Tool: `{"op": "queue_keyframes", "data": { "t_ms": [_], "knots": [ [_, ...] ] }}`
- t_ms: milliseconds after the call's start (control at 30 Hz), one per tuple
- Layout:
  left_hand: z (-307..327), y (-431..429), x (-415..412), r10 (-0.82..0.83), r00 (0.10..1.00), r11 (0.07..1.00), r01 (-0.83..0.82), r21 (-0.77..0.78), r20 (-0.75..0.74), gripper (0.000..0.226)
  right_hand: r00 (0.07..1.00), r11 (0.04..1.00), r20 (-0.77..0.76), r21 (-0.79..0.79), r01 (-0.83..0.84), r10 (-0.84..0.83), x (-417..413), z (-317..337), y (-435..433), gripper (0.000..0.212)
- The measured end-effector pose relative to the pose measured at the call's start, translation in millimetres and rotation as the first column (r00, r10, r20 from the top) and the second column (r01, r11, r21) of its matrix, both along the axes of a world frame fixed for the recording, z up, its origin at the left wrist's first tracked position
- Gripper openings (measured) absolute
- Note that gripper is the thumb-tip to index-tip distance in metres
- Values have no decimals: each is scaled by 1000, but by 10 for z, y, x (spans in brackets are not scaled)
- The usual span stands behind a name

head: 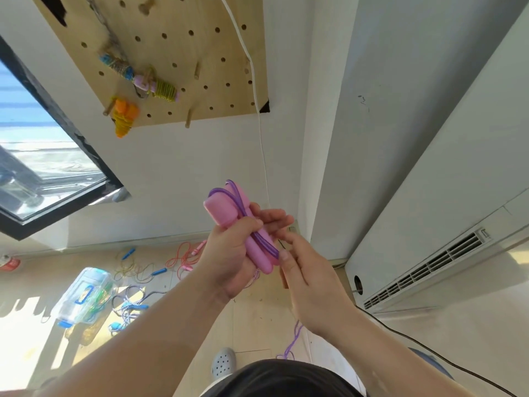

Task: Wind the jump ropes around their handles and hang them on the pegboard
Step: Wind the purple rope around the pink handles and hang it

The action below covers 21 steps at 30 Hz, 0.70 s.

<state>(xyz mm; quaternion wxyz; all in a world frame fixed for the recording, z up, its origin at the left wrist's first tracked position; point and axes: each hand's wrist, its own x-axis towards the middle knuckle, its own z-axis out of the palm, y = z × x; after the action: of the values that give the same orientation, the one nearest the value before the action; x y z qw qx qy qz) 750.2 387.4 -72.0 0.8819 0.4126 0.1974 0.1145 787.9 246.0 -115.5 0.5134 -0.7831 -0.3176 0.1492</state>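
Note:
My left hand (229, 262) grips the pink handles (221, 209) of a jump rope held together, at the middle of the view. A purple rope (257, 236) loops over the handles' top and runs down along them. My right hand (307, 270) pinches that rope near the handles' lower end, and the loose purple tail (294, 338) hangs toward the floor. Above, the wooden pegboard (186, 53) on the wall carries three wound ropes: a blue-tipped one (117, 65), a pink one wrapped in yellow-green (157, 85), and an orange one (124, 116).
Several unwound ropes lie on the floor: a blue-handled one (137, 270), a red one (183, 259) and a striped blue one (131, 308). A clear plastic box (83, 299) lies beside them. A white cord (257, 110) runs down the wall. An air-conditioning unit (429, 267) stands at right.

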Motion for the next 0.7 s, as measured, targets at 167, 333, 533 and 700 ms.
{"op": "queue_keyframes", "data": {
  "t_ms": [167, 333, 533, 700],
  "knots": [
    [-10, 26, -44, -8, 1000, 1000, 8, -2, 12, 25, 996, 993, -68, -99, -64, 57, 38, 16, 1, 25],
    [-39, 8, -50, -17, 999, 999, 19, -46, 44, 24, 982, 985, -135, -93, -144, 131, 90, 80, -26, 23],
    [-113, -136, -12, -20, 999, 998, 22, -59, 36, 18, 990, 993, -85, -43, -113, 109, 126, 49, 13, 24],
    [-142, -194, 20, -5, 1000, 989, 6, -148, 9, 11, 991, 980, 46, -166, -114, 123, 173, 68, -12, 26]
  ]
}}
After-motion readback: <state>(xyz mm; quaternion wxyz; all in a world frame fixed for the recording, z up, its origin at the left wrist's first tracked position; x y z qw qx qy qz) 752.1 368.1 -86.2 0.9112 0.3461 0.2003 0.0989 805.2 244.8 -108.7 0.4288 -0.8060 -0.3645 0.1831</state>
